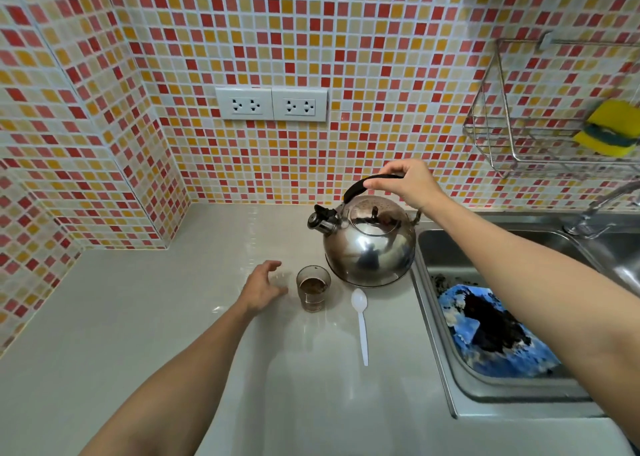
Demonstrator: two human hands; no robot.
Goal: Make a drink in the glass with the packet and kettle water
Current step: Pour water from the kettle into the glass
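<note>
Head | glass (pixel 313 287) – brown powder inside | right hand (pixel 408 184) grips kettle (pixel 369 246)

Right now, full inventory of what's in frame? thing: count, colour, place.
kettle: 1, shiny steel with black handle, on the counter beside the sink
glass: 1, clear, brown powder inside, in front of the kettle
spoon: 1, white plastic, flat on the counter right of the glass
counter: 1, pale grey
sink: 1, steel, right of the counter
cloth: 1, blue with dark patches, in the sink
tap: 1, steel, behind the sink
wire rack: 1, steel, on the wall
sponge: 1, yellow and green, in the rack
sockets: 2 plates, white, on the tiled wall
left hand: open, near the glass, not touching
right hand: gripping the kettle handle
</note>
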